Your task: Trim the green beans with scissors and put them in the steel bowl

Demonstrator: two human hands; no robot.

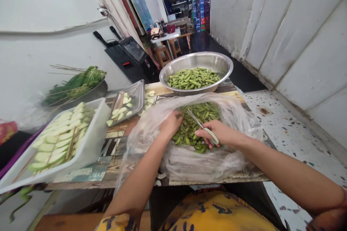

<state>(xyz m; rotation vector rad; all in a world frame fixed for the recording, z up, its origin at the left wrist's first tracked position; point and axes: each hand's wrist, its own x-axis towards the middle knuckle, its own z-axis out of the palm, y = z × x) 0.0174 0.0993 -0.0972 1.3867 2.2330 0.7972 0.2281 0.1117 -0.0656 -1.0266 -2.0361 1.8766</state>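
Green edamame pods (208, 110) fill a clear plastic bag (189, 168) that lies spread open on the table before me. My right hand (213, 133) grips scissors (199, 121) with pale green handles, and their blades point up and left over the pods. At the left rim of the pile is my left hand (172, 123). Its fingers are curled in against the pods, and what they pinch, if anything, is too hidden to make out. Behind the bag stands a steel basin (225, 74) holding more pods (193, 78).
On the left, a white tub (94, 144) holds skewered pale green slices. Beyond it sit a metal tray (139, 97) with cut pieces and a bowl of skewered greens (81, 83). Loose skewers (116, 144) lie on the table. A white wall (306, 43) runs along the right.
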